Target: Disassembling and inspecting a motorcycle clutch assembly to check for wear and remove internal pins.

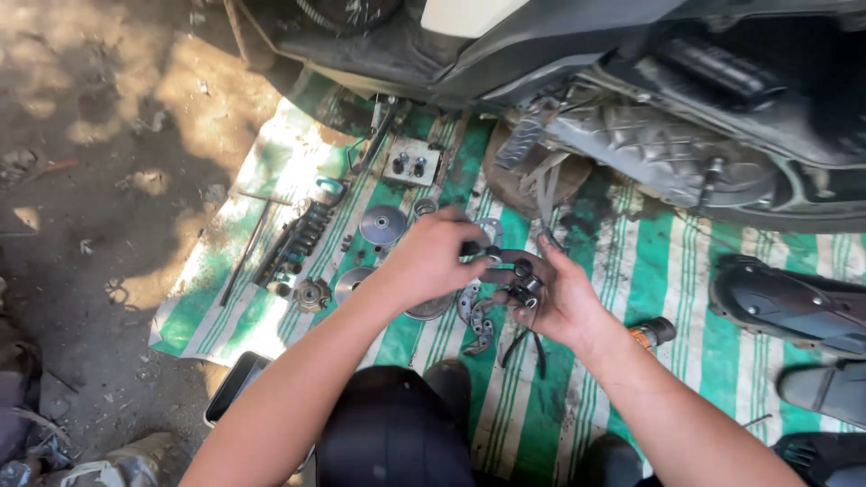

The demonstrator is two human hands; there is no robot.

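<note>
My right hand lies palm up over a green and white striped mat, cupping several small dark cylindrical rollers. My left hand pinches one dark roller between fingertips just above that palm. Below the hands lie a curved metal plate and a thin black band on the mat.
A scooter's engine case stands at the back. Round metal discs, a row of sockets, a long rod, a small cogged part, a black plastic cover and an orange-tipped tool lie on the mat. A phone rests near my knee.
</note>
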